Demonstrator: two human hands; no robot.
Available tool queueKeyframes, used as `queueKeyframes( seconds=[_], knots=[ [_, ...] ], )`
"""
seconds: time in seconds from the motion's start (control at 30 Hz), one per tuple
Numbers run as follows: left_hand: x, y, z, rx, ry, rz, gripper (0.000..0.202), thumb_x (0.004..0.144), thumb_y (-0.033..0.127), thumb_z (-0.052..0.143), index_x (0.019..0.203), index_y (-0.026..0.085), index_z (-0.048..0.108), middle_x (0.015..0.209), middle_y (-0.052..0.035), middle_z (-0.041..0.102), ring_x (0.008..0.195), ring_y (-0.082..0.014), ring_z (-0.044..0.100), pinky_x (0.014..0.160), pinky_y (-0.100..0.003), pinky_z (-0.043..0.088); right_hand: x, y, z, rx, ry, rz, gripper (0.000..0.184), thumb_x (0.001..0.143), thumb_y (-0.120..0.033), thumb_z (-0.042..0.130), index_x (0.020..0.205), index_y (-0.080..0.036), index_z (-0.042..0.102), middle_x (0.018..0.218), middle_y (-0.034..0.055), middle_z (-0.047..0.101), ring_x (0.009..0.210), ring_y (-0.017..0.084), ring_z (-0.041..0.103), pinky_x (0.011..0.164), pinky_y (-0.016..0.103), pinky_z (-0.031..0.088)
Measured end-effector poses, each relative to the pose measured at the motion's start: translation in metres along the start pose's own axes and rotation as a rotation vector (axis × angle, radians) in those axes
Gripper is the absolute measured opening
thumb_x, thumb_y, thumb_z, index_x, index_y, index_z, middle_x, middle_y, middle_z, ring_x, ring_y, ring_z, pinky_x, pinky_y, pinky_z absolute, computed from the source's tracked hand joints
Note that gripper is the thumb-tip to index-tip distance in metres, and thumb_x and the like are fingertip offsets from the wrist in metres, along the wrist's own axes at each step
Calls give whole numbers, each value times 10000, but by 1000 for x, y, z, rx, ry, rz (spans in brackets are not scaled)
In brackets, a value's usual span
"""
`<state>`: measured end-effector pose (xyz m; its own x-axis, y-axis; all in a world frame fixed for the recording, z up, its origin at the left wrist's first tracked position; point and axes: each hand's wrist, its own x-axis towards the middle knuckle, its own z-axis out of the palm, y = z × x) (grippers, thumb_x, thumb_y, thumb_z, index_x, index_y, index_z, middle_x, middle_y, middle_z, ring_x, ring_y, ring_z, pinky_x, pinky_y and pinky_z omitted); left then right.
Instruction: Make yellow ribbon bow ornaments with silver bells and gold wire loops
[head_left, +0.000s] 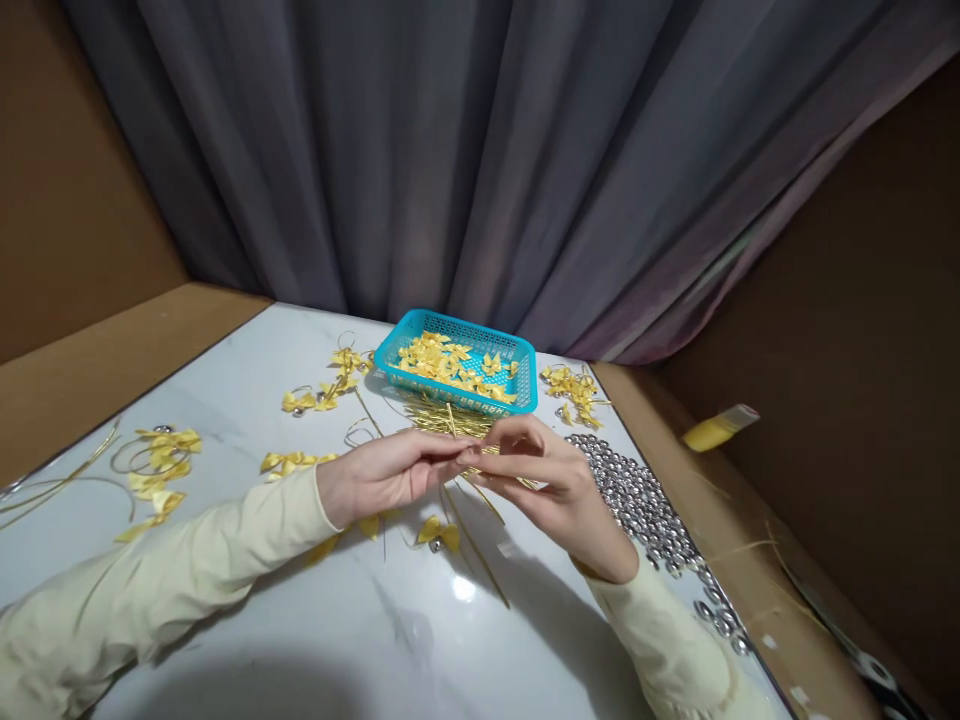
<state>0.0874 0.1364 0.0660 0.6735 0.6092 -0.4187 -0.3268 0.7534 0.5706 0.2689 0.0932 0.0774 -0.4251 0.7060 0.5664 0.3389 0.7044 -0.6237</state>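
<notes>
My left hand (401,472) reaches in from the left, its thumb and fingers pinched together. From the right, my right hand (559,485) meets it, thumb and forefinger closed at the same spot. Whatever is between the fingertips is too small to make out. Just behind and below the hands lies a bundle of thin gold wire ties (431,412). A yellow ribbon bow (442,533) with a silver bead rests on the table below the hands. Beyond the ties stands a blue plastic basket (531,385) holding many yellow bows.
Silver beads (637,500) spread along the right edge of the white marbled table (420,650). Finished-looking bow clusters lie at the left (161,460), back left and back right (574,390). A grey curtain (420,150) hangs behind. A yellow-and-clear object (712,430) is off the right edge.
</notes>
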Motion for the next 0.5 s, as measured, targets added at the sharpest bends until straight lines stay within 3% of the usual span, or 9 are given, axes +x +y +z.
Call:
queueKeyframes(
  seconds=[0.07,0.13,0.23,0.33,0.43,0.5],
  knots=[
    [-2,2,3,-7,9,-3,258,904,-2,410,855,33,661,777,-63,664,678,-48,637,672,-100,505,0,1,2,163,79,97,179,782,-146,655,892,-267,727,942,47,597,831,139,577,654,276,501],
    [-4,5,5,2,20,8,291,901,-10,395,825,21,674,750,-74,668,650,-55,639,637,-98,514,0,2,2,368,87,263,108,798,-184,642,825,-237,732,874,44,635,684,109,583,509,219,474],
    [-5,9,5,30,30,46,297,887,-16,415,773,18,687,729,-81,676,622,-59,638,595,-89,519,-1,3,0,681,49,505,127,828,-246,612,834,-184,722,584,3,622,391,44,453,334,154,337],
    [-6,8,3,60,23,79,237,860,-6,482,757,32,692,714,-73,681,626,-67,647,591,-90,524,1,3,0,957,96,615,128,782,-268,666,803,-150,709,556,-8,638,332,14,429,331,125,360],
    [-8,5,1,153,-39,163,77,772,33,638,788,76,700,701,-29,682,591,-54,633,589,-94,521,3,2,2,1151,117,655,100,746,-232,704,763,-135,691,699,18,703,402,24,548,391,107,448],
    [-11,3,0,252,-103,221,112,716,76,711,824,106,703,688,-2,680,573,-44,620,588,-95,514,3,1,4,1205,114,668,79,740,-205,710,752,-135,675,682,13,709,453,38,599,442,101,486]
  ],
)
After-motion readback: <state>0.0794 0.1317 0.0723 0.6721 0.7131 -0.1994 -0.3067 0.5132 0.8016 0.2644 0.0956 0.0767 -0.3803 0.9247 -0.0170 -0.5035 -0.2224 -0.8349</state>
